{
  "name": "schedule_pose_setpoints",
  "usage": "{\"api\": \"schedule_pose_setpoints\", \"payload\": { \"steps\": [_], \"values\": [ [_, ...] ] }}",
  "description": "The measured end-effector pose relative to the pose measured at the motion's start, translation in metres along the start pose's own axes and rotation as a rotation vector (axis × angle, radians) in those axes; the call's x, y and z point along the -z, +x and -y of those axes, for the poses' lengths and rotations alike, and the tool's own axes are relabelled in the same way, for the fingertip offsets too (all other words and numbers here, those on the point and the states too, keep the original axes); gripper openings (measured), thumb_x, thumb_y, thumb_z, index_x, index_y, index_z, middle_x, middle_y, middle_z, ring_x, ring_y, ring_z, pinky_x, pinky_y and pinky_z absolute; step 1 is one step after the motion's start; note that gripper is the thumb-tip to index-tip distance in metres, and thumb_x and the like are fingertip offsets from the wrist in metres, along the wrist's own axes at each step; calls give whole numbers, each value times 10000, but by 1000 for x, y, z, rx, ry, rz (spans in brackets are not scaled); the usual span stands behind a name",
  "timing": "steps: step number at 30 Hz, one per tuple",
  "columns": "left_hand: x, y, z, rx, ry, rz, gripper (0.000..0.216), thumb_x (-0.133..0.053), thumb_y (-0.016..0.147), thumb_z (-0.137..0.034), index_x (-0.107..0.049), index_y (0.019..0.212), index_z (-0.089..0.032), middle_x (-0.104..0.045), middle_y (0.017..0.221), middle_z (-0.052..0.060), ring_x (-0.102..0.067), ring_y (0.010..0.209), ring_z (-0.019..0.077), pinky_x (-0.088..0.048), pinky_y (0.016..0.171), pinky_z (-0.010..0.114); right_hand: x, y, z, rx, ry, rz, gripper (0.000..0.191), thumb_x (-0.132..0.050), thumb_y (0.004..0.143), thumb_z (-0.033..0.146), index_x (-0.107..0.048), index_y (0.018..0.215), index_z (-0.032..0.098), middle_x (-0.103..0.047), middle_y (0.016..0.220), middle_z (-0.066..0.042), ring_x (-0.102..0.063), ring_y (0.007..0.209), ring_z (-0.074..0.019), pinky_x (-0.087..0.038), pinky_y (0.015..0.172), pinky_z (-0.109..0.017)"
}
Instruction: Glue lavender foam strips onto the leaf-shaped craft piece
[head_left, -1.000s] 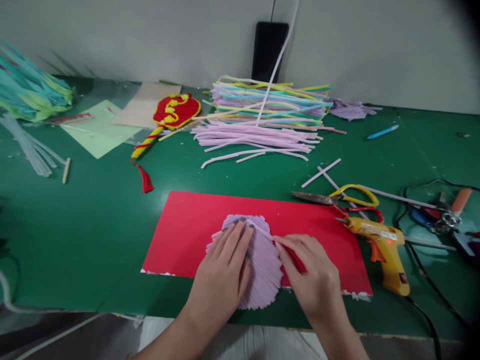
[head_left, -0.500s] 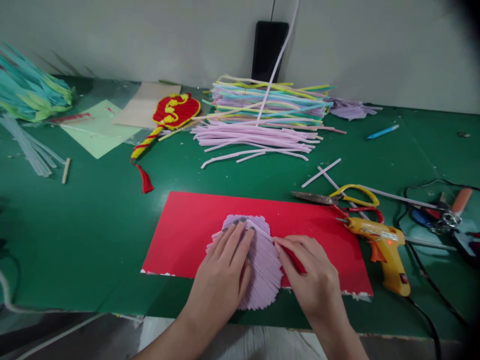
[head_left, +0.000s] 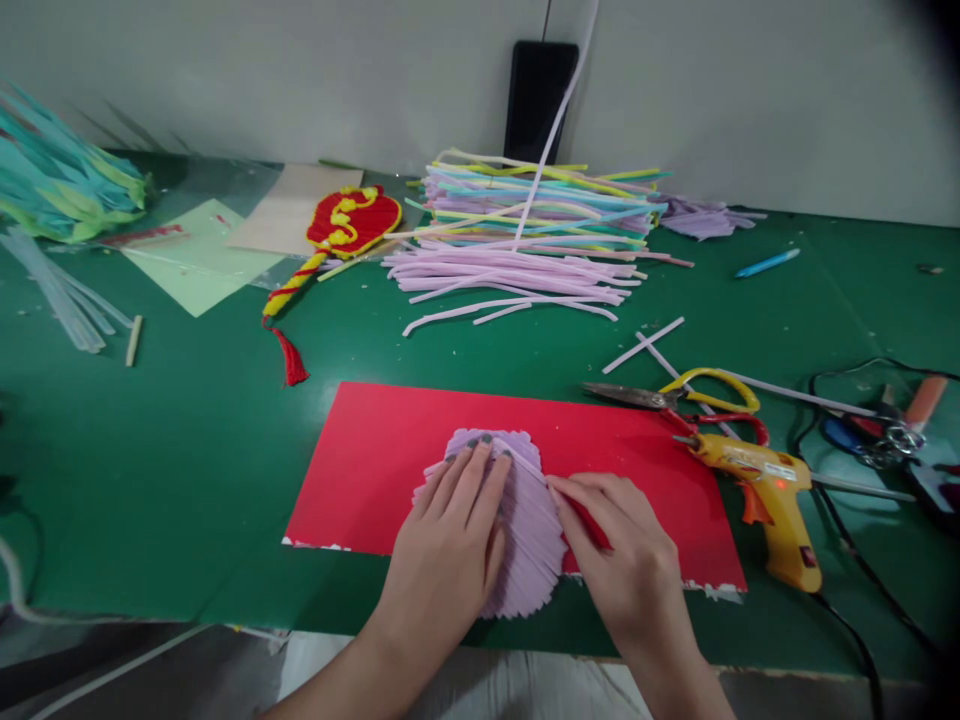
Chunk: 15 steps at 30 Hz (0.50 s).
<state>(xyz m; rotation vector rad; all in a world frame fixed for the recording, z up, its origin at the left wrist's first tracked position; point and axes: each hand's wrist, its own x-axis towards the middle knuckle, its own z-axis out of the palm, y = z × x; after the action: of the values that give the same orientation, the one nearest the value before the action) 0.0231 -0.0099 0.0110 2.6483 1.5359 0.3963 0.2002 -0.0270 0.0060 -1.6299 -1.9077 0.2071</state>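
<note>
Left hand (head_left: 451, 532) lies flat on lilac panel (head_left: 531, 560); right hand (head_left: 626, 545) pinches its edge.

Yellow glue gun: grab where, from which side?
Probably the handle, from the near right. The glue gun lies on its side, handle toward the viewer, nozzle pointing left. That approach stays behind the possibly hot nozzle; the orange trigger sits on the handle's left.

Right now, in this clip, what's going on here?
A person's left hand rests on a ribbed lilac piece, and the right hand pinches at its right edge. The piece lies mostly on red card, overhanging the near edge. Scissors and a yellow glue gun sit at the card's right end; lilac strips lie farther back.
</note>
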Motion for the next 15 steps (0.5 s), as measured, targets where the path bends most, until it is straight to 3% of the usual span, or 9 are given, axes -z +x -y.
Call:
{"api": "schedule_pose_setpoints", "payload": {
  "steps": [15],
  "values": [
    [1, 2, -2, 25, -8, 11, 455, -390, 874, -182, -507, 1312, -143, -554, 1334, 87, -513, 1210, 245, -425, 992, 394, 0, -1, 0, 2, 10, 13, 155, -540, 888, 161, -663, 980, 176, -668, 876, -56, -600, 808, -173, -464, 760, -325]
  ]
}}
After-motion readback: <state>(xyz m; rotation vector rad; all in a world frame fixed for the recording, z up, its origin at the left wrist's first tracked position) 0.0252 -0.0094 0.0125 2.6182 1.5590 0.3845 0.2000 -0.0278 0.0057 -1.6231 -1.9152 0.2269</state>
